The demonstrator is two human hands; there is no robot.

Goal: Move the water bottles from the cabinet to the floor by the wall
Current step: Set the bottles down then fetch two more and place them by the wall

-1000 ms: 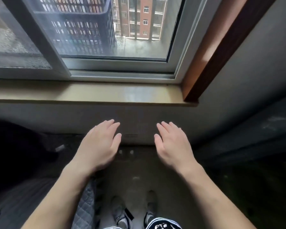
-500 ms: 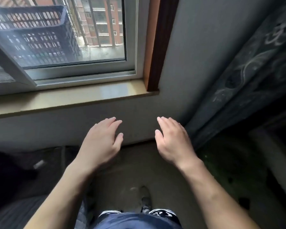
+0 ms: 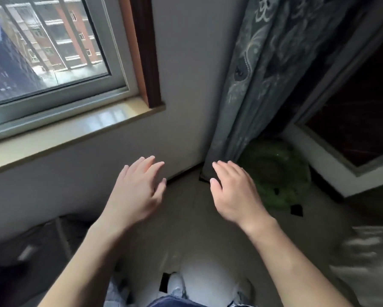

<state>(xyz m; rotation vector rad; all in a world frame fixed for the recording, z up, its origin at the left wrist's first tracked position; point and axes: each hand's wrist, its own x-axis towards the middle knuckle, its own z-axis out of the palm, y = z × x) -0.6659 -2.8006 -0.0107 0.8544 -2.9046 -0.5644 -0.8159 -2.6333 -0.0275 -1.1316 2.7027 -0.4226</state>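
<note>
Swung rightward past window toward curtain, with left hand and right hand spread wide, empty; no bottles or cabinet seen yet.

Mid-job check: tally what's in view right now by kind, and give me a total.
Hands: 2, left hand and right hand, both open and empty
Green round object on the floor: 1
Patterned curtain: 1
Window: 1
Windowsill: 1
Water bottles: 0 in view
Total: 6
</note>
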